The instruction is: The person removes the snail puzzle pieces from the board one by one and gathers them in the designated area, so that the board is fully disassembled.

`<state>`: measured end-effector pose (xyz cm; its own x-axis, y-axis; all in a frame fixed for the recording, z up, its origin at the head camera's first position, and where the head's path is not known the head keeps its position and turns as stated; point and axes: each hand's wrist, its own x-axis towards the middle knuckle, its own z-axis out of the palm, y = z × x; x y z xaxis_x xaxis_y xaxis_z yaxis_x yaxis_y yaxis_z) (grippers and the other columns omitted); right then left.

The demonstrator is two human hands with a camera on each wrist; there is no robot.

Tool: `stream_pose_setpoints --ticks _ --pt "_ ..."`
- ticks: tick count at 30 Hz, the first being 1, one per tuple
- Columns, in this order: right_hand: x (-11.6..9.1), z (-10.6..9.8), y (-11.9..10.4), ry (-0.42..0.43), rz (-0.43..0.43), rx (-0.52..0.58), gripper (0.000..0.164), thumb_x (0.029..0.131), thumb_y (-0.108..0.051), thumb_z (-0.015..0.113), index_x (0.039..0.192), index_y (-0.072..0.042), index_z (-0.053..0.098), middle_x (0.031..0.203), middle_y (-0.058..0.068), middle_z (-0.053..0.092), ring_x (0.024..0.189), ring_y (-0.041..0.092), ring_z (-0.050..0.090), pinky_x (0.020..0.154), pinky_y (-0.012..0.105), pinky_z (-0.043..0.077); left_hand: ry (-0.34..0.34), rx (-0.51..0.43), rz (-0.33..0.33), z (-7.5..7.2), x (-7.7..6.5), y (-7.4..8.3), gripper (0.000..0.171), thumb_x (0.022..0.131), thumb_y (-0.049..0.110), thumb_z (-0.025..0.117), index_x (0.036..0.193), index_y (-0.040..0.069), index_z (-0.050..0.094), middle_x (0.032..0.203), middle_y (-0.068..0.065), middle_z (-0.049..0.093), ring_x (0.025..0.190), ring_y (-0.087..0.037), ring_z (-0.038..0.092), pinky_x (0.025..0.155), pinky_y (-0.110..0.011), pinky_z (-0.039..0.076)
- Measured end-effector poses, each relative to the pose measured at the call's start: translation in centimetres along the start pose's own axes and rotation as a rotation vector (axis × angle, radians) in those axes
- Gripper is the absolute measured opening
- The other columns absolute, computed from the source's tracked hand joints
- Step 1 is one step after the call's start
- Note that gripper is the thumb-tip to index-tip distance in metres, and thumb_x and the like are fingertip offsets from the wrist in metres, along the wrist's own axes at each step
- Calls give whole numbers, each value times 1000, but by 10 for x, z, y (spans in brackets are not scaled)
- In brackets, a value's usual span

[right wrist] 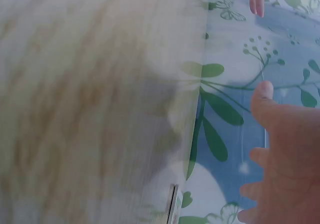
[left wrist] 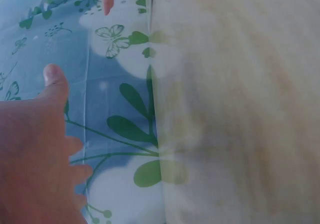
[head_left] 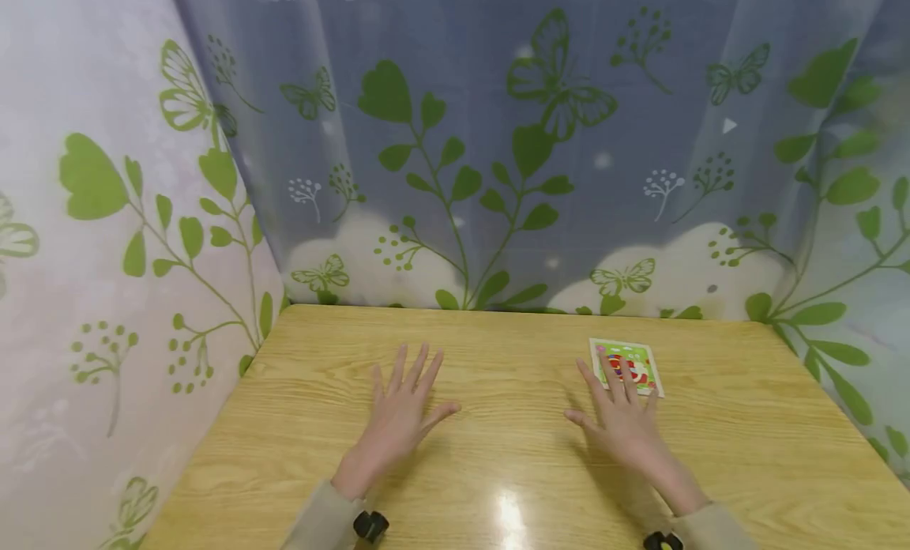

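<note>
One left hand [head_left: 400, 418], one right hand [head_left: 624, 426], both outspread; one card [head_left: 643, 366] (contact uncertain) beneath the latter.

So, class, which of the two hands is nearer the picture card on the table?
The right hand: in the head view it overlaps the picture card, while the left hand is plainly apart from it.
</note>
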<state>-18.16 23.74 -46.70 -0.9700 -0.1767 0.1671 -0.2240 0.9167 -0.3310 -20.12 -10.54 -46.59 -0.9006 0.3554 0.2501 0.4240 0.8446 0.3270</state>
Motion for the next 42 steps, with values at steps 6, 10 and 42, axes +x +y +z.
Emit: stream_pose_setpoints --ticks 6,10,42 --pt "12 -13 19 31 4 171 71 103 -40 58 159 -7 30 161 27 28 145 56 24 106 81 24 9 -208 40 -6 23 6 77 102 49 54 163 13 22 167 -10 19 156 -34 5 119 -71 8" --pt "16 -21 36 64 53 270 64 106 -37 52 156 -2 35 155 30 37 138 55 37 104 73 37 8 -391 64 -8 35 19 70 105 44 51 162 13 23 166 -8 25 155 -33 16 122 -62 16" --pt "60 -31 145 -15 461 588 57 107 -26 43 141 20 44 134 37 53 75 4 67 68 23 61 -79 -1092 -162 68 113 83 40 109 24 48 133 -4 62 124 -22 69 110 -35 70 91 -52 57"
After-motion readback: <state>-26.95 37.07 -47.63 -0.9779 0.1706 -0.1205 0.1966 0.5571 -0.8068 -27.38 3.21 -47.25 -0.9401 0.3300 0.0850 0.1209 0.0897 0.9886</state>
